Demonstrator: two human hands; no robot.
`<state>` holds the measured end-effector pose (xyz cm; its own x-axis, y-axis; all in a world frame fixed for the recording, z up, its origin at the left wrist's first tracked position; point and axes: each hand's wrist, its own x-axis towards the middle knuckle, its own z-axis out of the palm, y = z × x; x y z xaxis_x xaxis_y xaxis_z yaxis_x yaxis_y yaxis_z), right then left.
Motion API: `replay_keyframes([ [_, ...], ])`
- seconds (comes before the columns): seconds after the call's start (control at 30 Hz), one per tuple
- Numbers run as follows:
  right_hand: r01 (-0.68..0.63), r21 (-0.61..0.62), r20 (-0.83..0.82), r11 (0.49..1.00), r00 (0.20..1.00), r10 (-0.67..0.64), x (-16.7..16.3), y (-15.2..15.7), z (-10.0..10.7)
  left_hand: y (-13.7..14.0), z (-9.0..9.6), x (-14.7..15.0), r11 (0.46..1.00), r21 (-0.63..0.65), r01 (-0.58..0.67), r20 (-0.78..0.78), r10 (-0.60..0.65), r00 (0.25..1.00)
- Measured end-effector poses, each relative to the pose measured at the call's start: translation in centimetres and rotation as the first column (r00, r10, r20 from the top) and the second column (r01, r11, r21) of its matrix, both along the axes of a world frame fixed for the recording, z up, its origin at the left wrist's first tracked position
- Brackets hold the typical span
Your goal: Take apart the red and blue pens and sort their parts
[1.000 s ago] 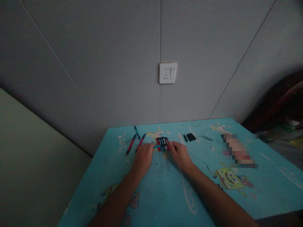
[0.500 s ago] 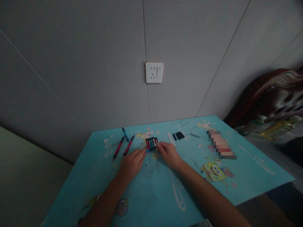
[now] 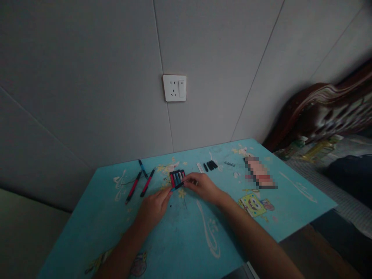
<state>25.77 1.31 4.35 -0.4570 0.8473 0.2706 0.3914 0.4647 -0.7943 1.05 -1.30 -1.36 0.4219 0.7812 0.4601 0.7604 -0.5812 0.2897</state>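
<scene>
And the pen (image 3: 176, 188) has come down! A second ago it lay across the middle of the row of coloured barrels (image 3: 178, 177); now it slants along the row's near edge, so more of the barrels shows on the far side. Both hands are at work on this one piece. The left hand (image 3: 155, 204) has a narrow grip, pinching the blue end. The right hand (image 3: 205, 188) has its fingertips at the black end, its fingers looser than before; whether that grip is closed on the pen, I cannot tell.

No change elsewhere on the desk (image 3: 180, 236): the pink-and-black pens (image 3: 148, 183) and a blue-and-black pen (image 3: 143, 169) lie to the left, while the white sticks (image 3: 200, 167) and black pieces (image 3: 212, 165) sit just right of the row, untouched. The view itself has swung right.
</scene>
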Motion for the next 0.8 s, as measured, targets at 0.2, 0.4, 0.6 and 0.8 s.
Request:
replay_keyframes([
  [0.2, 0.074, -0.072, -0.044, 0.995, 0.996, -0.077, -0.56, -0.07, -0.52, -0.13, -0.16, -0.12, 0.997, 0.021, 0.072, -0.003, -0.072, 0.997],
  [0.4, 0.072, -0.078, -0.099, 0.994, 0.992, -0.079, -0.95, -0.11, -0.86, -0.08, -0.38, -0.23, 0.997, -0.016, 0.07, -0.003, -0.071, 0.998],
  [0.6, 0.072, 0.044, -0.128, 0.996, 0.99, -0.066, -0.78, -0.2, -0.49, 0.06, -0.58, -0.17, 0.999, -0.05, 0.02, -0.009, -0.021, 1.0],
  [0.8, 0.088, 0.097, -0.107, 0.991, 0.991, -0.078, -0.48, -0.06, 0.04, 0.07, -0.54, -0.27, 0.999, -0.042, 0.016, -0.014, -0.016, 1.0],
])
